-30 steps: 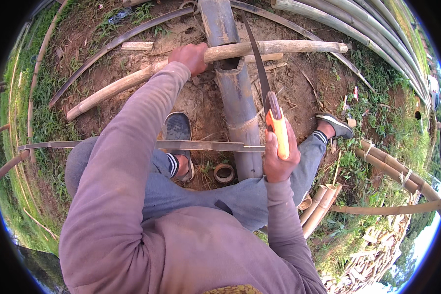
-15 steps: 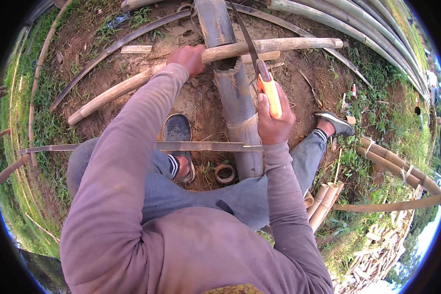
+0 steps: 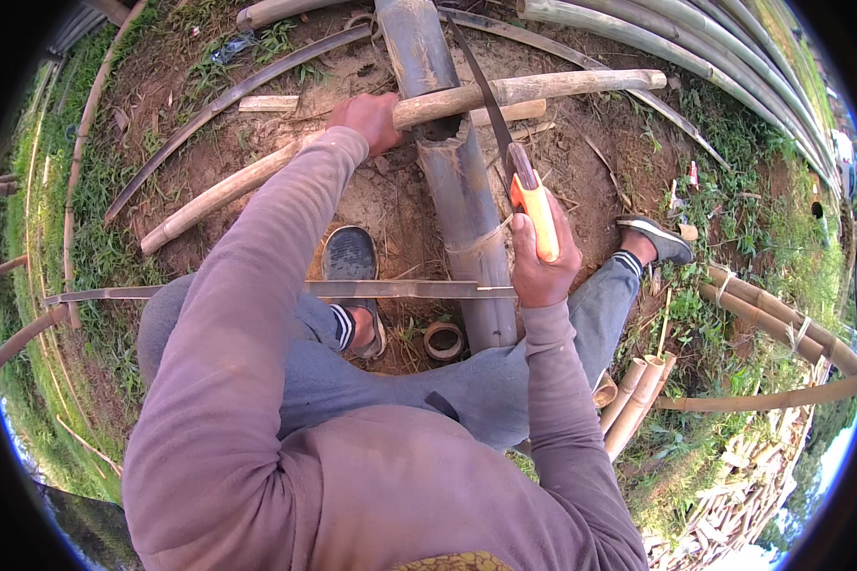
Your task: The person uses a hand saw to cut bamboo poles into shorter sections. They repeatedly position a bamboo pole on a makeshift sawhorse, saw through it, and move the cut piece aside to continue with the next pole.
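Note:
My left hand (image 3: pixel 369 124) is wrapped round a pale bamboo pole (image 3: pixel 543 88), which lies crosswise over a thick grey bamboo post (image 3: pixel 462 186). An open, rough-edged hole shows in the post just under the pole. Closed round the orange handle of a hand saw (image 3: pixel 540 221) is my right hand (image 3: pixel 549 262), to the right of the post. The saw's dark blade points up and away, lying against the pole's near side or across it; its exact contact I cannot tell. A cord is tied round the post below the hole.
A flat split-bamboo strip (image 3: pixel 390 289) crosses over my thigh and the post. A short bamboo ring (image 3: pixel 443 341) lies by my foot. Long bamboo poles (image 3: pixel 676 67) are stacked at the far right. Cut bamboo tubes (image 3: pixel 633 400) stand by my right leg, near bound poles (image 3: pixel 767 319).
My right hand has drawn the saw back toward me and slightly to the right. My left hand keeps its grip on the pole, nearly in place.

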Motion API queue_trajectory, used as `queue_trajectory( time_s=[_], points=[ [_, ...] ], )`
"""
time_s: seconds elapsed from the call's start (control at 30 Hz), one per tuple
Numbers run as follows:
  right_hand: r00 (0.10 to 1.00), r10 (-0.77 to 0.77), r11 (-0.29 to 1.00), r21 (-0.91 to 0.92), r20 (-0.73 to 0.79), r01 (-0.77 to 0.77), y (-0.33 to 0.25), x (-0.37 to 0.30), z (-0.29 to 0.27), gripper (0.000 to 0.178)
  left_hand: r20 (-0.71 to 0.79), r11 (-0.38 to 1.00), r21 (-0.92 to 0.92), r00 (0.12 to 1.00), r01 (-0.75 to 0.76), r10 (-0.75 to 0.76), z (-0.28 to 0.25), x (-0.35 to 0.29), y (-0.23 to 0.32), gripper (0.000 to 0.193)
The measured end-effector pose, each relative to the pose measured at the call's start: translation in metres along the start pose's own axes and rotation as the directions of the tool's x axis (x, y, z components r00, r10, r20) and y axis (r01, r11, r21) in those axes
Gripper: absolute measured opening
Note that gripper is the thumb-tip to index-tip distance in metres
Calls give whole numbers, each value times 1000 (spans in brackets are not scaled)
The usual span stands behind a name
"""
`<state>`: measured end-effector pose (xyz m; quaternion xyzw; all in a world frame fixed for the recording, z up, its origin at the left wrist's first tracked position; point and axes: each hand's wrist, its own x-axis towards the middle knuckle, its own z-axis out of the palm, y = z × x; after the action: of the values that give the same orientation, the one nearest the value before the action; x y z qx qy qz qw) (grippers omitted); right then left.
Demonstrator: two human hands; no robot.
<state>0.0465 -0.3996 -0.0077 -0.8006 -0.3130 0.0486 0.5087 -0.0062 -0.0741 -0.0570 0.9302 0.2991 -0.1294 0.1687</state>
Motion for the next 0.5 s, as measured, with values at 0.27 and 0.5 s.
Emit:
queue_trajectory(
  time_s=[0.27,0.5],
  points=[
    [1000,-24,999,27,-19,24,26,-31,0,52,189,985,-154,977,-75,103,-3,12,-13,47],
    [999,45,998,55,-15,-44,-7,-9,8,50,-198,987,-38,969,-156,145,34,2,-25,52]
  ],
)
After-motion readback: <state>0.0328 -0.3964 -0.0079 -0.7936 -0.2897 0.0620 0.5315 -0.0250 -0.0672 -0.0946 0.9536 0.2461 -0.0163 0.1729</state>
